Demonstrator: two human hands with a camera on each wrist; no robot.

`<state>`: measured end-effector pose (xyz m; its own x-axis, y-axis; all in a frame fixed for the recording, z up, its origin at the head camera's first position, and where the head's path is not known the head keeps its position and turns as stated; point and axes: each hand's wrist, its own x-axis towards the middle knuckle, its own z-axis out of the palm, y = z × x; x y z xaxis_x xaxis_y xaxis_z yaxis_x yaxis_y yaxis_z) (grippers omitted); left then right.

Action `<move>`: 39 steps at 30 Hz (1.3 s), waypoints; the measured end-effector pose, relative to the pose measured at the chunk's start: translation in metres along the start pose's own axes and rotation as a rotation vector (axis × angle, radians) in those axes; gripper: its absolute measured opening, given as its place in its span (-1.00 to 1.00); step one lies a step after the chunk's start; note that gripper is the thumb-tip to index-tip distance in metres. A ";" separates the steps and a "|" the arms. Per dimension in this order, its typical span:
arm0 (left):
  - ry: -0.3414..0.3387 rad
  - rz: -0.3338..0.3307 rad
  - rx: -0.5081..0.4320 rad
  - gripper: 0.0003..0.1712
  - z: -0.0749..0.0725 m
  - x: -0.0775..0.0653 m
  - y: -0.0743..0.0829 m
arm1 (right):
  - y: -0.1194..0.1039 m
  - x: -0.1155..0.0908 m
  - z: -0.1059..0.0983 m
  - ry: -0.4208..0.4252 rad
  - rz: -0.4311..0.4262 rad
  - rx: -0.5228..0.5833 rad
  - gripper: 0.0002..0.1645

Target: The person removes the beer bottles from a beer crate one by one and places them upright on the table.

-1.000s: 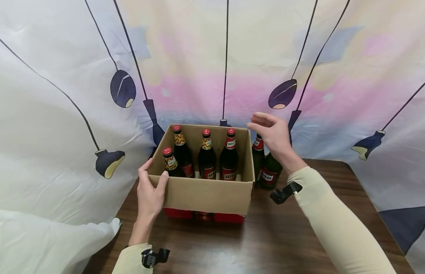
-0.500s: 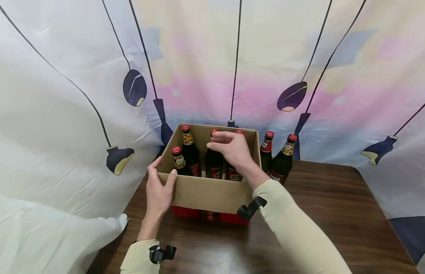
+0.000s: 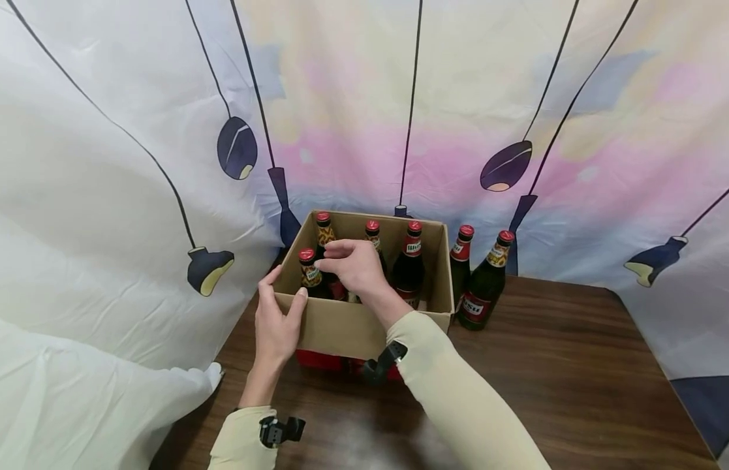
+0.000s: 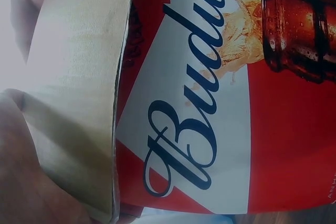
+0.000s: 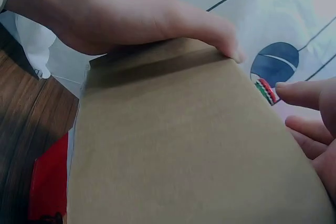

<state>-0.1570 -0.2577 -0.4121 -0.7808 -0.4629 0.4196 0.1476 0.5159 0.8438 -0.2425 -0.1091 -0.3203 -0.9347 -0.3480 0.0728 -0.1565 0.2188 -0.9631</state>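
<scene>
An open-topped cardboard box (image 3: 346, 329) stands on the table with several dark bottles inside, each with a red cap. My left hand (image 3: 277, 326) holds its near left corner, thumb at the front rim and fingers along the left side. Over the box is my right hand (image 3: 355, 267), thumb and fingers apart beside the neck of the front left beer bottle (image 3: 310, 271). The right wrist view shows that bottle's cap (image 5: 266, 91) close to the right fingertips, not pinched. A beer bottle (image 3: 410, 261) stands in the box's right half. Behind the right hand, another bottle (image 3: 372, 232) is partly hidden.
Two beer bottles stand outside the box at its right, a green one (image 3: 481, 287) and one (image 3: 460, 258) close against the wall. The box's lower part (image 4: 294, 140) is red with printed lettering. A patterned curtain (image 3: 352, 98) hangs behind the wooden table (image 3: 552, 352).
My right hand has moved left, from above the bottles outside the box to the front left bottle inside it. My left hand stays on the box corner. The view has shifted slightly.
</scene>
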 end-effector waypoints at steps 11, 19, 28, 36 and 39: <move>0.003 0.008 -0.003 -0.22 0.000 -0.003 0.002 | -0.005 0.009 0.019 -0.079 0.085 -0.179 -0.49; -0.007 -0.006 -0.007 -0.22 -0.001 -0.002 0.003 | -0.005 0.019 0.030 -0.095 0.119 -0.251 -0.50; -0.006 -0.005 -0.001 -0.22 -0.001 0.000 0.002 | -0.004 0.018 0.032 -0.067 0.064 -0.294 -0.64; -0.006 0.002 0.003 -0.21 0.001 0.000 0.002 | -0.005 0.012 0.023 0.019 -0.024 -0.120 -0.67; 0.003 0.002 -0.004 -0.22 -0.001 -0.001 0.002 | -0.006 0.009 0.020 0.023 -0.062 -0.036 -0.65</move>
<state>-0.1557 -0.2566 -0.4102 -0.7788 -0.4641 0.4220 0.1515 0.5137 0.8445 -0.2436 -0.1316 -0.3193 -0.9298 -0.3412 0.1383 -0.2254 0.2306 -0.9466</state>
